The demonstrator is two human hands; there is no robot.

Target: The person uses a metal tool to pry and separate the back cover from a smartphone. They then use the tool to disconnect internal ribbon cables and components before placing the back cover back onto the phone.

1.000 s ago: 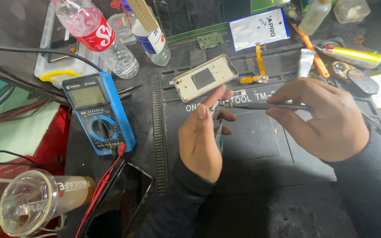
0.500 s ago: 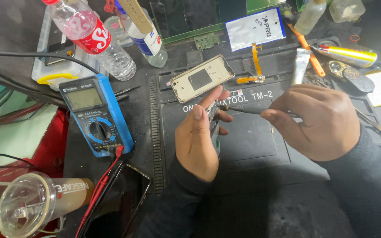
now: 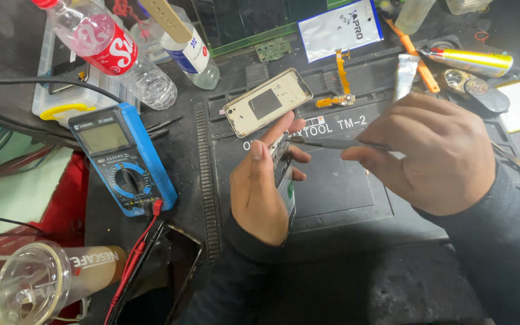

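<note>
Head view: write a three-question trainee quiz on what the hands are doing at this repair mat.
1. True or false: the left hand holds a circuit board on edge.
2. What does the right hand hold? A) slim metal tool B) plastic bottle C) multimeter
3. Which side of the left hand is the blue multimeter on?

Key: 1 true; 2 A; 3 the left.

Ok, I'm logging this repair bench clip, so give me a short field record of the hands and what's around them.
left hand: holds a phone board on edge
right hand: holds a thin metal tool, tip at the board
surface: black work mat
behind hands: gold phone back cover
left of mat: blue multimeter, plastic bottle
</note>
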